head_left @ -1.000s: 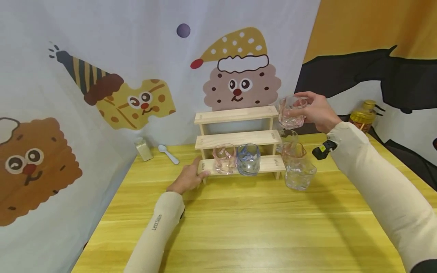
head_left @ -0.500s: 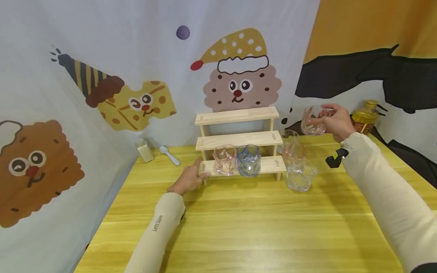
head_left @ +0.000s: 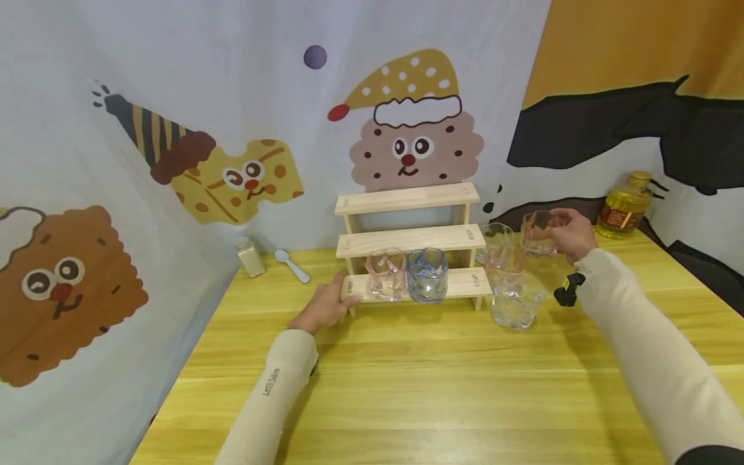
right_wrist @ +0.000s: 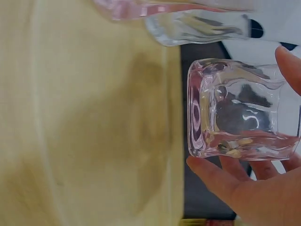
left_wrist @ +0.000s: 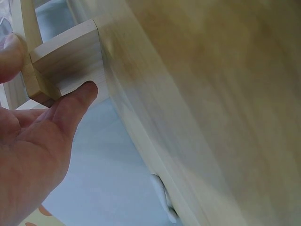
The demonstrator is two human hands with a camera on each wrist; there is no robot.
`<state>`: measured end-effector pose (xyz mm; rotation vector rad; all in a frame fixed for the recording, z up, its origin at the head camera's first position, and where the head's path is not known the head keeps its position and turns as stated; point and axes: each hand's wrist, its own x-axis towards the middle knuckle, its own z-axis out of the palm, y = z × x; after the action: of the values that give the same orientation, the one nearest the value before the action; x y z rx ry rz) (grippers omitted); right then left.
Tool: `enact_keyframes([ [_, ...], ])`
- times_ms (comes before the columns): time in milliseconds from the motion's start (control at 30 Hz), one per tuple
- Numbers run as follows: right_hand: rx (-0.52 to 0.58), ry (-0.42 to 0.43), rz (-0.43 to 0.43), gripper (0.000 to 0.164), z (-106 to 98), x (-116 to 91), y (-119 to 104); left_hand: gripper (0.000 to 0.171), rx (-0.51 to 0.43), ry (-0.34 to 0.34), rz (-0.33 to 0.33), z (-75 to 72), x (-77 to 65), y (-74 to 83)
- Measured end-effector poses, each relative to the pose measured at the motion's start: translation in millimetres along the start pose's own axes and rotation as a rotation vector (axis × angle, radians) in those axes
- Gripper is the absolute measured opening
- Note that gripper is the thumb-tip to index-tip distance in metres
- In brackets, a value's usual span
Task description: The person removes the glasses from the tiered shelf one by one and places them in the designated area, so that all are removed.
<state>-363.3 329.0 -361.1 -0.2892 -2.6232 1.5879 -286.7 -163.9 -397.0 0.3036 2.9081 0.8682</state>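
A three-step wooden display stand [head_left: 409,241] stands against the back. My left hand [head_left: 322,305] grips the left end of its lowest board, thumb on top and fingers [left_wrist: 77,106] beneath. On that board sit a pink glass [head_left: 386,278] and a blue glass [head_left: 427,276]. To the right of the stand, my right hand [head_left: 575,236] holds another pink glass [head_left: 536,237] by its sides, upright and close over the table. Nearest to it are a clear glass [head_left: 516,309], a pink glass and a clear glass farther back, which overlap in the head view.
A bottle of yellow oil [head_left: 624,205] stands at the back right, beyond my right hand. At the back left are a small pale shaker [head_left: 250,258] and a light blue spoon [head_left: 292,266]. A patterned cloth [head_left: 232,77] hangs behind the yellow wood-grain table [head_left: 418,387].
My right hand has carried the pink glass to the right, away from the stand's upper end, and lowered it toward the table. My left hand has stayed on the stand.
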Motion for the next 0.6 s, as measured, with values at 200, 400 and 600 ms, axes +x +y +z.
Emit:
enact_keyframes([
  [200, -0.025, -0.032, 0.014, 0.089, 7.1, 2.7, 15.5, 0.073, -0.003, -0.009, -0.001, 1.2, 0.8, -0.8],
  [400, 0.024, -0.071, 0.03, 0.097, 10.3, 4.0, 21.9, 0.073, -0.015, -0.01, 0.004, 1.6, 0.0, -0.9],
  [600, 0.058, -0.088, -0.004, 0.097, 13.3, 8.2, 23.7, 0.075, -0.015, 0.001, 0.01, 1.3, -0.6, -2.0],
])
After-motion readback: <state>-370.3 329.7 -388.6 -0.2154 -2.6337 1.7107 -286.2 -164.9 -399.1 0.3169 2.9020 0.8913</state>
